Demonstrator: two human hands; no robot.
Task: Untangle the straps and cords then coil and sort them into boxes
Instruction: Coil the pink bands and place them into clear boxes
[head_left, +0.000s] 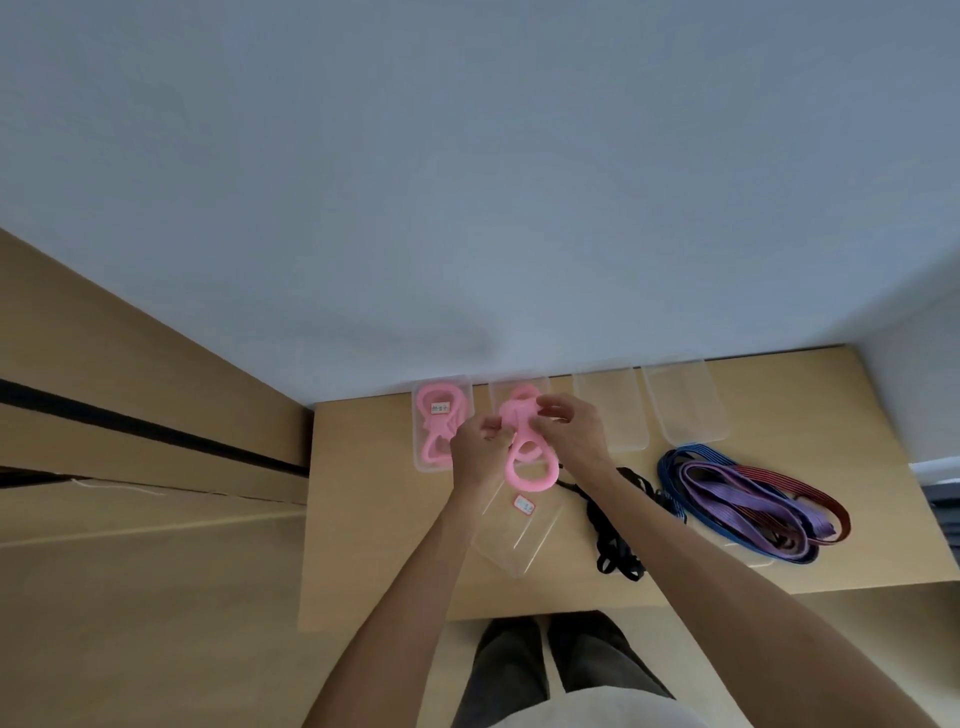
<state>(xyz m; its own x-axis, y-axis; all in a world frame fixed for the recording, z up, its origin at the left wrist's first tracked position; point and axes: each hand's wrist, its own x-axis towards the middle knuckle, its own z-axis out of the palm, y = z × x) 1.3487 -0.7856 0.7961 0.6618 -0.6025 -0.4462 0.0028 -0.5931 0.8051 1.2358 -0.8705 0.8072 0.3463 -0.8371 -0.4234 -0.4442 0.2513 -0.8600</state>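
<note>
Pink cord (524, 447) was held above the table (363, 519), between both hands, partly coiled; its upper turns were masked by the fingers, so the exact wrap could not be made out. Left hand (478, 452) pinched the cord from the left with curled fingers, and right hand (571, 426) gripped the top loops from the right, thumb and fingers curled round them. Two open loops of the cord hung just below the grip. To the left of the grip, a clear box (442, 423) held another pink cord (439, 421) and a small label, text unreadable. Below the grip lay a clear lid or box (519, 540) with a red-edged label, partly covered by the left forearm. Behind the grip a clear box was mostly hidden. Right of the grip lay two clear boxes (685, 405), a black strap tangle (613, 535), partly under the right forearm, and beyond it a purple, blue and red strap bundle (748, 499).
</note>
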